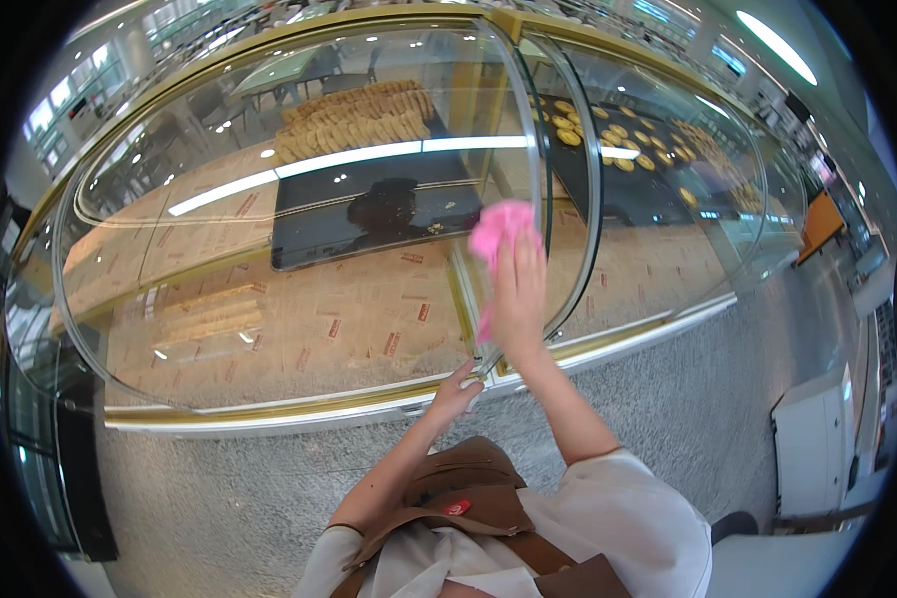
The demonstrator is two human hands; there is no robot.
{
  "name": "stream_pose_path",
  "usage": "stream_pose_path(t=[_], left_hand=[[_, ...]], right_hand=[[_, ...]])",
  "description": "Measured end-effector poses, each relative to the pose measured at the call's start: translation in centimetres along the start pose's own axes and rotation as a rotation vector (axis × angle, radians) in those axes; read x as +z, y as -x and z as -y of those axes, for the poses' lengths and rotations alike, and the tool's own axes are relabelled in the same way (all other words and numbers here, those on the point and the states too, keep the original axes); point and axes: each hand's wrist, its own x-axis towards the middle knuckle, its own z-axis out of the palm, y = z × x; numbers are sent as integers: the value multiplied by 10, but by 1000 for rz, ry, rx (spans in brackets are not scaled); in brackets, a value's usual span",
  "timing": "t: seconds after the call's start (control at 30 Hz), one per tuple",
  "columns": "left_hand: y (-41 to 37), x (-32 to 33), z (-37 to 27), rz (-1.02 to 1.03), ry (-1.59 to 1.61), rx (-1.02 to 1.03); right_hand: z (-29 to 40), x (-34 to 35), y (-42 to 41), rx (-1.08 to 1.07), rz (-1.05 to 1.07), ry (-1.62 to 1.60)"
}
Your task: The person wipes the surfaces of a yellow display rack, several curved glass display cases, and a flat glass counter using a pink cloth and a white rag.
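Note:
A curved glass panel (359, 321) of a bakery display case is raised in front of me. My right hand (519, 288) presses a pink cloth (502, 224) flat against the glass close to its right edge, fingers pointing up. Below it, my left hand (457, 392) grips the panel's lower right corner; some of its fingers are hidden. Behind the glass, rows of tan baked goods (355, 123) stand at the back of a black tray (374, 217), which has crumbs near its front. Brown printed paper (329, 321) lines the case floor.
To the right, a second curved glass panel (665, 232) covers a black tray (643, 194) with yellow tarts (613, 138). A gold and white sill (269, 407) runs along the front. A white cabinet (815, 441) stands on the grey floor (643, 396) at right.

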Motion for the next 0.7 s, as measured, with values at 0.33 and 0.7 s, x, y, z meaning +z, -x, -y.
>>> stream_pose_path(t=[0.33, 0.7], left_hand=[[8, -14, -17, 82, -82, -77], [-2, -3, -24, 141, -86, -127]], right_hand=[[6, -3, -121, 21, -204, -54], [6, 1, 14, 91, -178, -77]])
